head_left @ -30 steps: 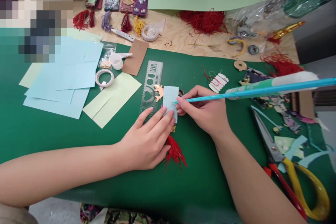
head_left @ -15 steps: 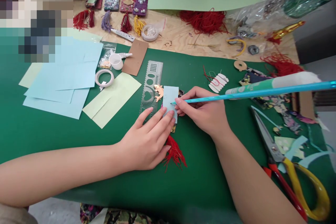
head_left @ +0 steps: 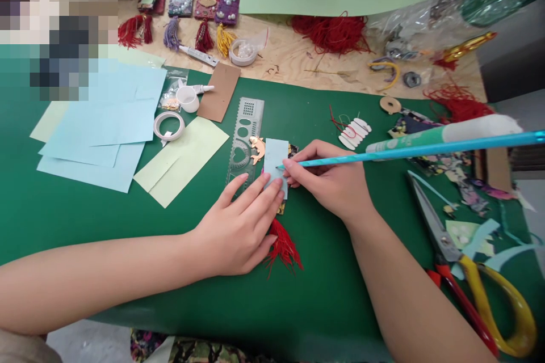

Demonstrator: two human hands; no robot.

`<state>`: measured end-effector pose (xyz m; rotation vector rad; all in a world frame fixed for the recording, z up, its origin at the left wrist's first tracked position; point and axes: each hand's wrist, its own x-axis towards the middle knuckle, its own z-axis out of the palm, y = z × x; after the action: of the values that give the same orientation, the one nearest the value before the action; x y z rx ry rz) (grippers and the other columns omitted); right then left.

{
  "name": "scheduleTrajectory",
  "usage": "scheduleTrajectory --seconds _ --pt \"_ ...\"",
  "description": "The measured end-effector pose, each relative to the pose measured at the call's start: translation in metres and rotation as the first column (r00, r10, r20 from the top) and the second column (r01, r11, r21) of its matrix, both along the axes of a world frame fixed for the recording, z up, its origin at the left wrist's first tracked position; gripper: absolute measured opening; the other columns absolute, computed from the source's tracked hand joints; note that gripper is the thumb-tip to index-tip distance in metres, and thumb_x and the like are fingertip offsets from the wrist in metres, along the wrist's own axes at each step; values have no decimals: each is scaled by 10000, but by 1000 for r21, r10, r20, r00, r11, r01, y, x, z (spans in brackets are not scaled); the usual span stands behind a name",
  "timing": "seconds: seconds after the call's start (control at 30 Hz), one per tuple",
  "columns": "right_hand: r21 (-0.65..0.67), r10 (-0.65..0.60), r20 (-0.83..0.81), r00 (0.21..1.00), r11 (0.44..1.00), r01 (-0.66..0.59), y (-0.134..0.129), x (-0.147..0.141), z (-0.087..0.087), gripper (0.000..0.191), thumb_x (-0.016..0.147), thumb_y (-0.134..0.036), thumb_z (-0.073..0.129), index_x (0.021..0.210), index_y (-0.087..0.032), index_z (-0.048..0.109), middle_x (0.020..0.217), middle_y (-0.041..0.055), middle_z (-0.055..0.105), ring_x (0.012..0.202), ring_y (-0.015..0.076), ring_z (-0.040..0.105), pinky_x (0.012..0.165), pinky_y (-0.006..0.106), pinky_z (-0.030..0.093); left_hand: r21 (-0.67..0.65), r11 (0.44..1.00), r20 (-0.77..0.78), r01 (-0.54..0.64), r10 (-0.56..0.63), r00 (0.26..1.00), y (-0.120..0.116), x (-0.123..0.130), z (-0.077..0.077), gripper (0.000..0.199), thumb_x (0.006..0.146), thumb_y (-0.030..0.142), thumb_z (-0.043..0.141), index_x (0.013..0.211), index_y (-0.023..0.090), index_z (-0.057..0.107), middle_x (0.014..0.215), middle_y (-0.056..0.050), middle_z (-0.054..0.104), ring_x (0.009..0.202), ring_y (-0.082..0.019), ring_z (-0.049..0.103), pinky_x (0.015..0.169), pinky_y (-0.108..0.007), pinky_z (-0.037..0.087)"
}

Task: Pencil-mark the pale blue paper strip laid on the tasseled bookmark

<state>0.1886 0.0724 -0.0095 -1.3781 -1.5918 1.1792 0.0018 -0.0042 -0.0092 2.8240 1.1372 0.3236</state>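
- At the right hand [head_left: 334,181]: thumb and fingers together, clamped on a blue pencil [head_left: 404,149] near its point; shaft slants away rightward.
- Just left of the grip: small blue card [head_left: 276,153], pencil tip at its face; contact cannot be told.
- Below-left of the grip: left hand [head_left: 238,232], fingers spread, several fingertips flat on the card's lower part, clasping nothing visible.
- Under the card: patterned piece [head_left: 281,208], edges showing; red tassel [head_left: 286,247] below, beside the left thumb.
- Left, beyond the card: fish charm [head_left: 258,149] over the edge of a clear ruler [head_left: 246,125].
- Above-right of the grip: thread card [head_left: 355,134], near.
- Farther right: scissors [head_left: 447,238], blades apart cannot be told.
- Far left: tape roll [head_left: 169,126], blue sheets [head_left: 106,108].
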Motion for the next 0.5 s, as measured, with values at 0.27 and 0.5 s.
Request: scheduleTrajectory --seconds 0.27,0.5 --pt "67 19 60 998 997 -23 1 3 -5 216 747 -314 751 632 -213 600 542 -19 628 437 138 591 405 259 499 10 1000 13 -7 7 1000 0 0 -1 524 981 340 350 1372 29 507 1466 -151 453 1375 -307 384 1168 -483 158" --pt "41 19 20 1000 999 -20 1 2 -4 234 722 -312 777 618 -217 590 545 -25 626 431 140 597 403 263 503 7 1000 12 -8 8 1000 0 0 0 519 981 339 353 1366 31 515 1465 -148 455 1373 -304 386 1165 -481 165"
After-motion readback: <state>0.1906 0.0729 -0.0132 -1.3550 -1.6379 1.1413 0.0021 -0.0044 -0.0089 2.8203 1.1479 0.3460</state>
